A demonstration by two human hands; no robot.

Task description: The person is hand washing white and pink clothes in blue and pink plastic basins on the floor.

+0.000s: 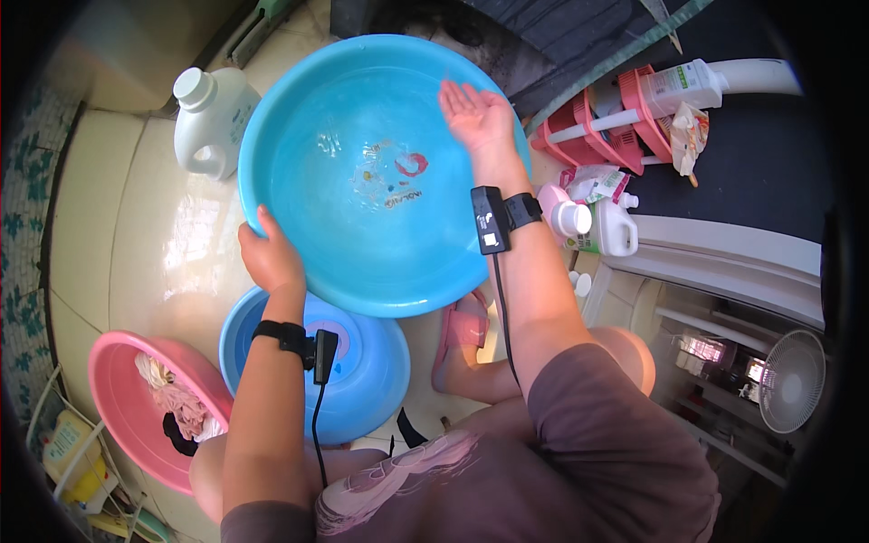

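A large turquoise plastic basin (326, 271) with water in it lies before me; printed shapes show at its bottom. My left hand (273, 254) grips its near left rim, thumb over the edge and fingers hidden outside. Over the right part of the basin, my right hand (478, 115) is palm up with its fingers apart, holding nothing. Below the turquoise basin stands a blue plastic basin (366, 400), partly covered by it and by my left forearm. A pink basin (112, 380) at the lower left holds clothes (178, 400) in white, pink and black.
A white detergent jug (212, 129) stands left of the turquoise basin. To the right are a pink plastic rack (590, 132), a pink bottle (558, 210) and a white jug (614, 227). A white fan (792, 381) is at the far right. A wire rack (58, 407) holds bottles at lower left.
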